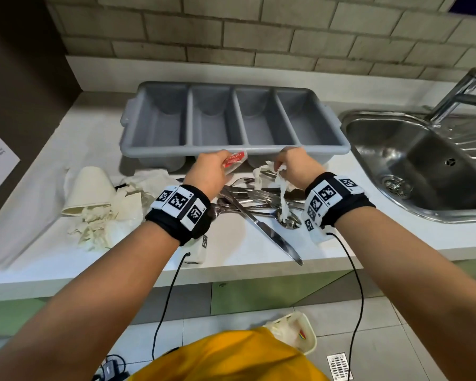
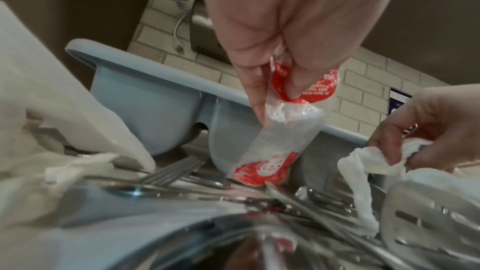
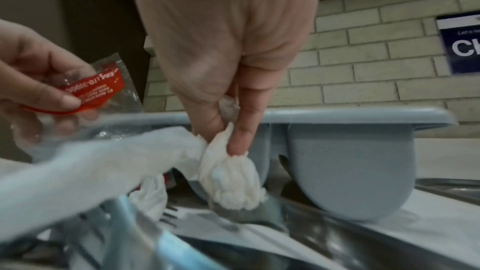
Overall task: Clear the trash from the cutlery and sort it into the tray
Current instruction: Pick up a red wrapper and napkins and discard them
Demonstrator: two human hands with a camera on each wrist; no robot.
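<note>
Trash-clearing underway: the left hand [image 1: 208, 171] pinches a red-and-clear plastic wrapper [image 1: 234, 158], the right hand [image 1: 294, 166] pinches a twisted white paper napkin [image 1: 282, 193] off the steel cutlery pile [image 1: 259, 204] near the counter's front edge, the grey 4-compartment tray [image 1: 234, 148] behind holding nothing; both need discarding next.

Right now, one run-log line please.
left hand: pinches red-and-clear plastic wrapper | right hand: pinches crumpled white tissue | grey four-slot plastic tray: empty

Head view looks down; wrist views close, sharing tray [image 2: 145, 73].
</note>
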